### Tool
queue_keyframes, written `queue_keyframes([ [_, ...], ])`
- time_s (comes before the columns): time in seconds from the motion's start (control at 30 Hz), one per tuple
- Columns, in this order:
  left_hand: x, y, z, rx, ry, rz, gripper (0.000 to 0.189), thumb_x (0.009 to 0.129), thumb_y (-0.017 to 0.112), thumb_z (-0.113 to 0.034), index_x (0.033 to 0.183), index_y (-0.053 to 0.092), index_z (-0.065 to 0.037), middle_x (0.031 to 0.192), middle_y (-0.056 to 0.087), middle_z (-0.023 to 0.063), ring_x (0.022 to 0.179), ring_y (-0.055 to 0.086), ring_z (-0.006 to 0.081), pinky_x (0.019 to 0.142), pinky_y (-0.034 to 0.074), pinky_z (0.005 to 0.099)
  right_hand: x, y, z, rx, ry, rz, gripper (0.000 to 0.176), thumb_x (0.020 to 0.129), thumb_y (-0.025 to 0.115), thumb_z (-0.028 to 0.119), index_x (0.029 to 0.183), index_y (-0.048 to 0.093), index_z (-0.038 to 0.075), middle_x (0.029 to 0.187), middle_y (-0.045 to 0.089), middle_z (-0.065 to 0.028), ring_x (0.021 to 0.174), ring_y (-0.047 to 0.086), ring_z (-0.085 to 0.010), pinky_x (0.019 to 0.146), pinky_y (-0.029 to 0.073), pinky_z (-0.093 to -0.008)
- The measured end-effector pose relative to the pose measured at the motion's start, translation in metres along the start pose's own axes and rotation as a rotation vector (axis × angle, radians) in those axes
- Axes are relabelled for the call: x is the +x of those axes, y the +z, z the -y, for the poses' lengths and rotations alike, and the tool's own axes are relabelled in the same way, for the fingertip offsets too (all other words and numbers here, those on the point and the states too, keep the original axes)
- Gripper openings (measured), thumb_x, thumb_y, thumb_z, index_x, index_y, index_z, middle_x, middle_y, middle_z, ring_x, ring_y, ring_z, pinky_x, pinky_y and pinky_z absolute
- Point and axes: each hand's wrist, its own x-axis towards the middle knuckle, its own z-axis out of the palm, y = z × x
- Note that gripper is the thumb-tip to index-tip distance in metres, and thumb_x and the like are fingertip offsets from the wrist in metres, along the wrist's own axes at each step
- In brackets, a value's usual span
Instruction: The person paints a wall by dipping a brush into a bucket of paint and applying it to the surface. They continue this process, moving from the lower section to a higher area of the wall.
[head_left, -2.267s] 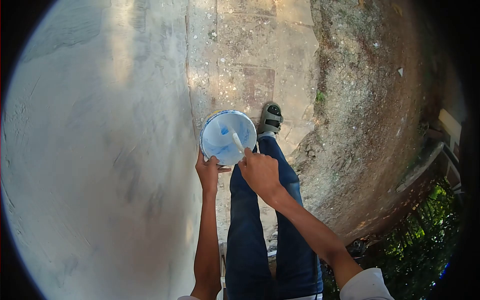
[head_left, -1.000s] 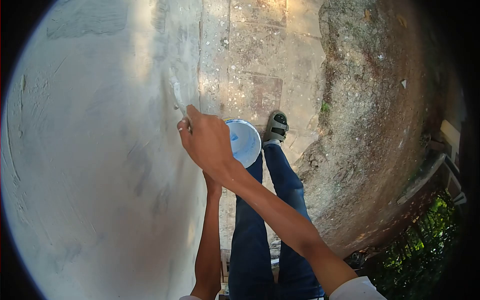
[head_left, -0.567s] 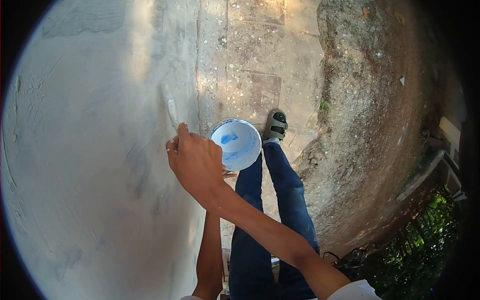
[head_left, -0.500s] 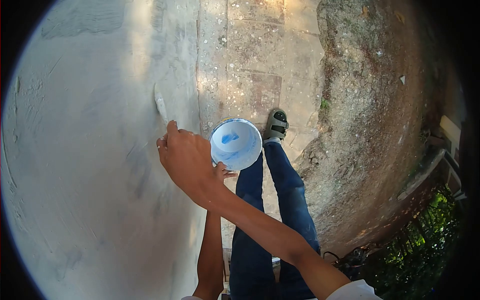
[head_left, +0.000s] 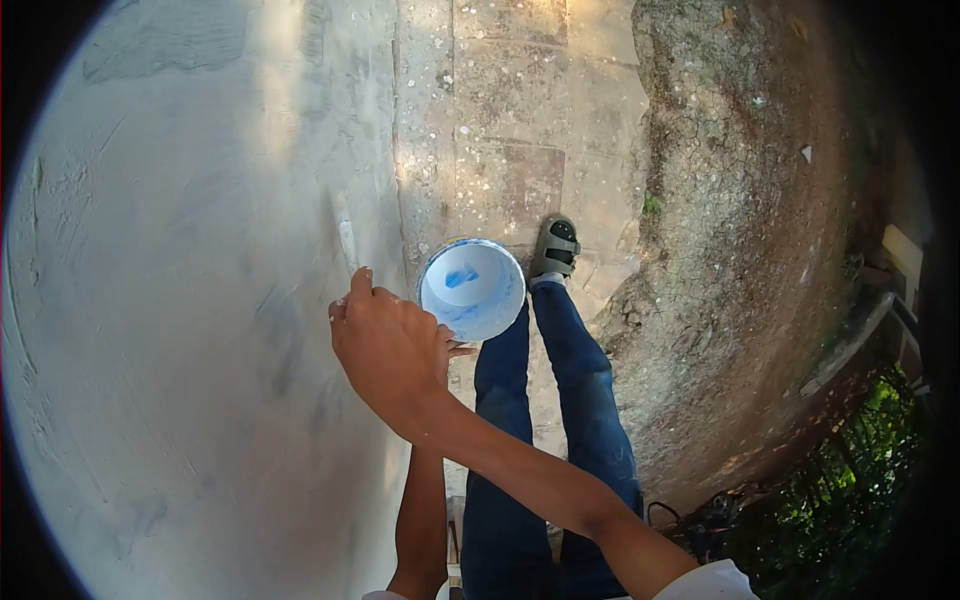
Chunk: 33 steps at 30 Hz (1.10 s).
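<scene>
My right hand (head_left: 388, 345) is closed around the handle of a paintbrush (head_left: 347, 242), whose pale bristles point up along the whitish wall (head_left: 200, 300). The right forearm crosses over the left one. Beneath and behind it, my left hand (head_left: 461, 348) grips a white bucket (head_left: 503, 312) by its lower side, mostly hidden by the right hand. Inside, the bucket has blue smears on its wall and a blue patch at the bottom. The brush is left of the bucket's rim, close to the wall surface.
A paved strip (head_left: 508, 110), spotted with white drips, runs along the wall's foot. My sandalled foot (head_left: 556, 247) and jeans-clad legs (head_left: 585, 400) are on it. Rough cracked ground (head_left: 730, 250) lies to the right, with green plants (head_left: 860, 480) at the lower right.
My right hand and the paintbrush have shifted down and to the right, nearer the bucket. The left hand and bucket have stayed nearly in place.
</scene>
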Motion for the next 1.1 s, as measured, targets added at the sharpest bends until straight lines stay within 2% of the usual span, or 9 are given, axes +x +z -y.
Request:
queue_keyframes([
  [0.17, -0.005, 0.010, -0.006, -0.003, 0.017, -0.040, 0.048, 0.079, 0.048, -0.001, 0.126, 0.043, 0.007, 0.102, 0.059, 0.0205, 0.074, 0.069, 0.0344, 0.058, 0.064, 0.0415, -0.057, 0.025, 0.039, -0.027, -0.189, 0.057, 0.046, 0.087, 0.065, 0.019, 0.115, 0.056, -0.016, 0.060, 0.059, -0.0118, 0.046, 0.060, -0.0169, 0.037, 0.043, -0.0262],
  [0.27, -0.006, 0.009, -0.005, 0.005, 0.010, -0.016, 0.049, 0.079, 0.048, -0.001, 0.128, 0.042, 0.006, 0.102, 0.059, 0.0209, 0.075, 0.069, 0.0343, 0.059, 0.064, 0.0417, -0.082, -0.002, 0.043, 0.016, -0.181, 0.083, 0.044, 0.085, 0.066, 0.017, 0.114, 0.057, -0.016, 0.063, 0.061, -0.0121, 0.045, 0.060, -0.0181, 0.039, 0.045, -0.0285],
  [0.37, -0.003, 0.005, 0.001, -0.001, -0.021, -0.002, 0.050, 0.080, 0.049, -0.002, 0.129, 0.041, 0.005, 0.105, 0.058, 0.0221, 0.077, 0.069, 0.0353, 0.059, 0.064, 0.0415, -0.076, -0.028, 0.019, 0.203, -0.107, 0.091, 0.041, 0.084, 0.066, 0.014, 0.115, 0.058, -0.012, 0.067, 0.064, -0.0114, 0.048, 0.062, -0.0199, 0.043, 0.048, -0.0317],
  [0.43, -0.007, 0.004, -0.002, -0.025, -0.031, 0.017, 0.050, 0.081, 0.049, -0.002, 0.130, 0.040, 0.005, 0.105, 0.058, 0.0226, 0.078, 0.069, 0.0360, 0.059, 0.064, 0.0417, -0.049, -0.029, -0.003, -0.046, -0.104, -0.066, 0.033, 0.083, 0.065, 0.012, 0.110, 0.060, -0.006, 0.070, 0.066, -0.0114, 0.056, 0.065, -0.0252, 0.048, 0.050, -0.0355],
  [0.57, 0.012, -0.015, 0.037, -0.141, -0.029, 0.025, 0.050, 0.083, 0.049, -0.004, 0.131, 0.037, 0.004, 0.103, 0.059, 0.0241, 0.079, 0.068, 0.0378, 0.060, 0.064, 0.0422, 0.029, 0.026, -0.037, 0.140, 0.066, -0.074, 0.017, 0.084, 0.063, 0.012, 0.091, 0.059, -0.003, 0.071, 0.066, -0.0161, 0.062, 0.066, -0.0357, 0.055, 0.052, -0.0412],
  [0.63, 0.008, -0.010, 0.031, -0.119, -0.028, 0.008, 0.051, 0.083, 0.049, -0.004, 0.131, 0.038, 0.004, 0.103, 0.059, 0.0243, 0.079, 0.068, 0.0378, 0.061, 0.064, 0.0423, 0.063, 0.042, -0.041, 0.084, 0.038, -0.051, 0.041, 0.086, 0.064, 0.015, 0.114, 0.057, -0.014, 0.074, 0.066, -0.0218, 0.062, 0.068, -0.0310, 0.053, 0.053, -0.0369],
  [0.73, -0.006, 0.006, 0.011, -0.054, -0.032, -0.039, 0.051, 0.083, 0.049, -0.004, 0.131, 0.038, 0.004, 0.104, 0.058, 0.0247, 0.080, 0.069, 0.0377, 0.061, 0.064, 0.0426, 0.075, 0.047, -0.021, 0.092, 0.006, -0.084, 0.022, 0.085, 0.063, 0.014, 0.092, 0.061, -0.007, 0.070, 0.065, -0.0199, 0.061, 0.066, -0.0328, 0.056, 0.052, -0.0390],
  [0.87, -0.005, 0.002, 0.010, -0.010, -0.041, 0.013, 0.052, 0.082, 0.049, -0.004, 0.132, 0.039, 0.005, 0.105, 0.058, 0.0242, 0.079, 0.069, 0.0376, 0.061, 0.064, 0.0426, 0.027, 0.027, 0.026, -0.050, -0.155, -0.042, 0.041, 0.086, 0.063, 0.017, 0.110, 0.057, -0.016, 0.069, 0.065, -0.0186, 0.058, 0.067, -0.0252, 0.045, 0.048, -0.0319],
  [1.1, -0.008, 0.008, -0.001, -0.002, -0.084, -0.012, 0.050, 0.080, 0.046, -0.001, 0.130, 0.041, 0.006, 0.110, 0.056, 0.0215, 0.079, 0.069, 0.0370, 0.060, 0.064, 0.0427, 0.014, -0.015, 0.019, 0.108, -0.026, 0.006, 0.046, 0.087, 0.062, 0.019, 0.116, 0.055, -0.016, 0.072, 0.065, -0.0192, 0.052, 0.064, -0.0245, 0.042, 0.047, -0.0322],
])
